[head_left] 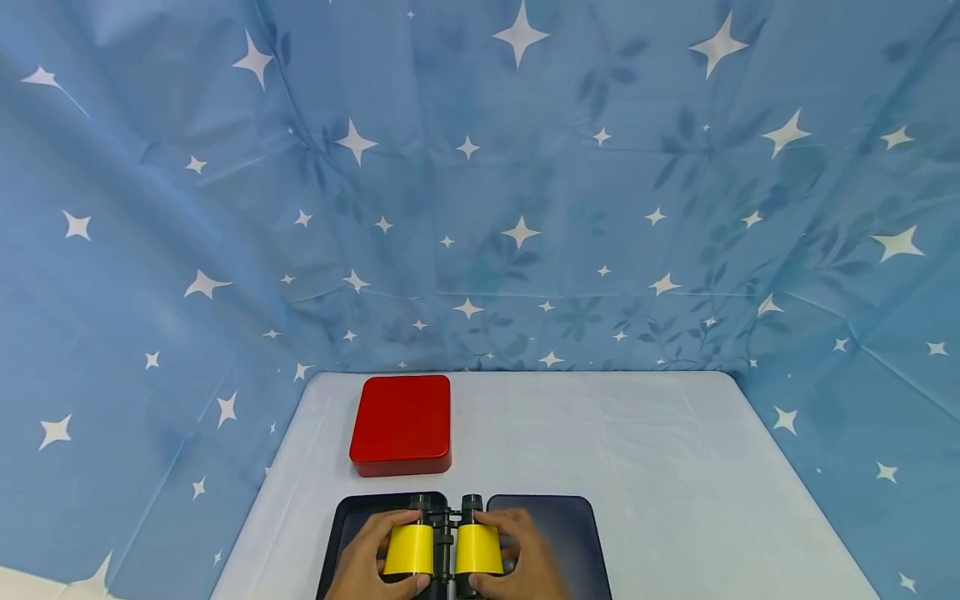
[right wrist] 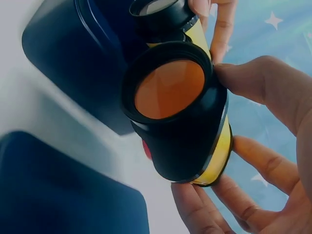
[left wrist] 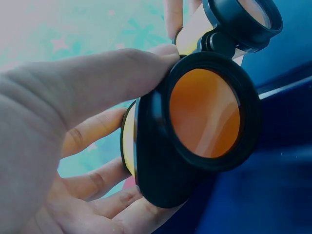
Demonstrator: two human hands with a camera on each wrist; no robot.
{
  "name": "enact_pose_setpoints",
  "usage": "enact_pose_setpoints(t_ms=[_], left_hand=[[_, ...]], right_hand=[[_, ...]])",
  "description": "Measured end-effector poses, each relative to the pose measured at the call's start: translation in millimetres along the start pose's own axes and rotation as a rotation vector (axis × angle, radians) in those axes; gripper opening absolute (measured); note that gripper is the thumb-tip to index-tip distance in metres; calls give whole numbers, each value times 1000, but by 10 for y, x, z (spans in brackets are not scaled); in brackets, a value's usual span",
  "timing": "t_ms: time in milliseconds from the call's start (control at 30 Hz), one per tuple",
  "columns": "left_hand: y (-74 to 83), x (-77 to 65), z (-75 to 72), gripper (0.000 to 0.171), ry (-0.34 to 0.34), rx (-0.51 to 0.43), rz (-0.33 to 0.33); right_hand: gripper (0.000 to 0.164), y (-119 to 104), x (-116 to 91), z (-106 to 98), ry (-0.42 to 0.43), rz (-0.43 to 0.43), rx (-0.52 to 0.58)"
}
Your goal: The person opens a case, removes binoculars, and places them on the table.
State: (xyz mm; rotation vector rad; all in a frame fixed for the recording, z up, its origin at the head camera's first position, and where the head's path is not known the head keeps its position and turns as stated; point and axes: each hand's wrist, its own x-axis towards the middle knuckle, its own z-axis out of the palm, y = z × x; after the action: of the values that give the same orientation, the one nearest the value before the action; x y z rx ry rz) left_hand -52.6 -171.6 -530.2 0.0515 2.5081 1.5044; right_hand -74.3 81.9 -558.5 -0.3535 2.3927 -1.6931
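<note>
A pair of yellow and black binoculars [head_left: 480, 548] is held between both hands, low in the head view. My left hand [head_left: 369, 560] grips the left barrel, thumb near the end closest to me and fingers around its outer side. On the right barrel my right hand [head_left: 525, 557] has the same kind of grip. Both wrist views show an orange-tinted lens [left wrist: 204, 114] in a black rim, with the thumb pressed beside it. In the right wrist view the binoculars [right wrist: 180, 117] stand tilted, fingertips against the yellow band.
Under the binoculars lie a dark open tray [head_left: 341, 521] at left and a dark flat panel or lid [head_left: 573, 533] at right. A red tin box [head_left: 401, 421] sits behind on the white table [head_left: 637, 467]. Blue star-patterned cloth [head_left: 480, 208] hangs around the table.
</note>
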Motion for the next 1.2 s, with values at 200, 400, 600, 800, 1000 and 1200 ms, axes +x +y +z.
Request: enact_pose_setpoints(t_ms=[200,400,600,800,1000,1200], left_hand=[[33,80,71,75,-63,-43,39],[96,135,160,77,-90,-30,83],[150,203,285,75,-99,17,82],[188,273,430,74,-133,11,115],[215,339,598,71,-153,-51,188],[254,404,803,69,-154,-126,220]], right_hand=[[64,73,-38,-169,22,-44,-21],[64,68,-81,-400,16,-33,-55],[66,111,-153,-596,19,6,-72],[66,185,-224,-777,26,27,-71],[67,218,-286,-966,49,74,-72],[68,258,-361,-1154,84,107,-79]])
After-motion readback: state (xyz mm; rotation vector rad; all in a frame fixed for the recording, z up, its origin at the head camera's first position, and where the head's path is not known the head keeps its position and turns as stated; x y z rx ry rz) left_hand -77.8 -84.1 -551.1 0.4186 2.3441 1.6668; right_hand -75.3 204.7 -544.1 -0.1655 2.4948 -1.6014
